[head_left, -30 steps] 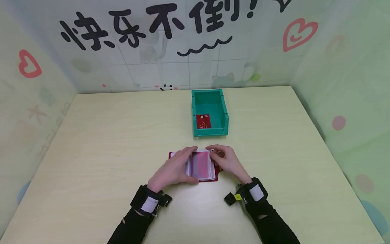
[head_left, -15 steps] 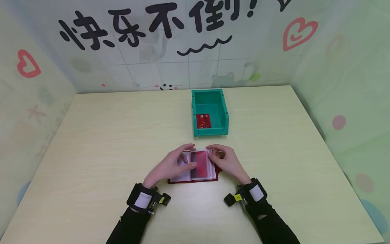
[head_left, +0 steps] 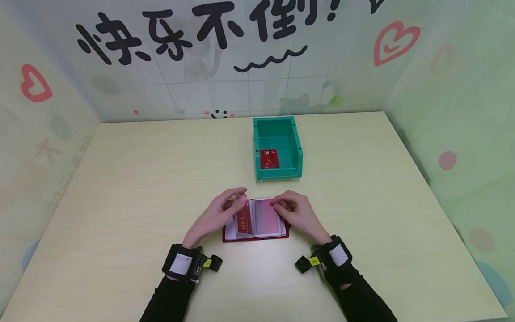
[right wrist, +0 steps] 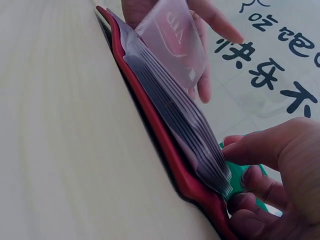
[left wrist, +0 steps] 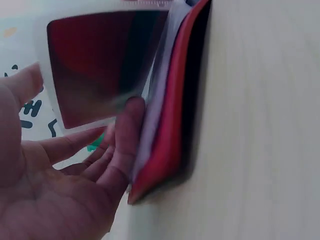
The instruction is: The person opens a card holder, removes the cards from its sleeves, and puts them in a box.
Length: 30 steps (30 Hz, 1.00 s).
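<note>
A red card holder (head_left: 268,220) lies spread on the table, its clear plastic sleeves fanned between the covers. My left hand (head_left: 213,217) holds a raised sleeve between thumb and fingers, near the left cover. Inside that sleeve shows a dark red card (head_left: 243,220) marked VIP; the left wrist view has the sleeve (left wrist: 95,65) upright, with fingers on its near side. My right hand (head_left: 298,210) pinches the right edge of the sleeve stack (right wrist: 172,110), thumb on top and the other fingers curled by the red cover. A pinkish card fills the right-hand sleeve.
A teal bin (head_left: 281,173) stands beyond the card holder, with a red card (head_left: 268,159) lying inside at its near left corner. The pale wooden table (head_left: 141,179) meets printed walls at the back and sides.
My left hand has moved left, lifting and turning a sleeve over from the right side, so the VIP card now shows. My right hand has stayed at the right edge.
</note>
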Tool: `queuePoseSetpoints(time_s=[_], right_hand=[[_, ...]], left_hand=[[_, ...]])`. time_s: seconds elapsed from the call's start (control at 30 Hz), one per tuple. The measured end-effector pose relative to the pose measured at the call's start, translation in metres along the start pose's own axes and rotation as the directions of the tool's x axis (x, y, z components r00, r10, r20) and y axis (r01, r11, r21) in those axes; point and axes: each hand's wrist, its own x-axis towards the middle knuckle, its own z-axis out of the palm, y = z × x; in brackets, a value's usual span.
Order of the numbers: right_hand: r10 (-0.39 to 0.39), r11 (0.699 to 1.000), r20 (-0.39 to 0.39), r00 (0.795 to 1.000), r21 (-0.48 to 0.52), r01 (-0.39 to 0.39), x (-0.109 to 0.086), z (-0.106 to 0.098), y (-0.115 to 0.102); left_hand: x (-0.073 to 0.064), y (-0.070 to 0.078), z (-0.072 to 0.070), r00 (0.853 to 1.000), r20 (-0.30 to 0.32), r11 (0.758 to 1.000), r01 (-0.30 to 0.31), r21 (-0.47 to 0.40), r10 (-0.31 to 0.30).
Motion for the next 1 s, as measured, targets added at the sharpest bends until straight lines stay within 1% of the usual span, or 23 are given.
queuePoseSetpoints(time_s=[0.1, 0.27, 0.37, 0.47, 0.53, 0.67, 0.77, 0.87, 1.0], right_hand=[[-0.012, 1.000, -0.002, 1.000, -0.003, 0.012, 0.000, 0.000, -0.002], [-0.014, 0.999, 0.005, 1.000, -0.029, 0.014, 0.000, 0.000, -0.005], [-0.018, 0.998, 0.015, 1.000, -0.065, 0.019, 0.000, 0.001, -0.007], [-0.034, 0.991, 0.018, 0.999, -0.130, 0.036, 0.000, 0.003, -0.011], [-0.055, 0.980, 0.017, 0.998, -0.193, 0.057, -0.001, 0.005, -0.014], [-0.113, 0.939, 0.033, 0.993, -0.322, 0.118, -0.002, 0.010, -0.022], [-0.141, 0.913, 0.059, 0.988, -0.378, 0.153, -0.002, 0.014, -0.031], [-0.133, 0.901, 0.094, 0.987, -0.403, 0.160, 0.000, 0.019, -0.041], [-0.081, 0.899, 0.120, 0.989, -0.420, 0.125, 0.005, 0.029, -0.049]], left_hand=[[-0.003, -0.001, -0.006, 0.999, 0.001, 0.999, 0.038, 0.008, -0.038], [-0.008, -0.006, -0.017, 0.996, 0.028, 0.995, 0.085, -0.044, -0.084], [-0.010, -0.009, -0.022, 0.992, 0.014, 0.990, 0.128, -0.050, -0.128], [-0.011, -0.010, -0.023, 0.982, -0.007, 0.980, 0.188, -0.060, -0.189], [-0.011, -0.011, -0.023, 0.973, -0.020, 0.971, 0.229, -0.075, -0.231], [-0.010, -0.011, -0.020, 0.952, -0.019, 0.947, 0.300, -0.114, -0.304], [-0.009, -0.011, -0.017, 0.943, -0.009, 0.937, 0.328, -0.120, -0.331], [-0.009, -0.011, -0.016, 0.938, -0.004, 0.932, 0.343, -0.119, -0.346], [-0.010, -0.012, -0.014, 0.938, 0.001, 0.932, 0.346, -0.111, -0.348]])
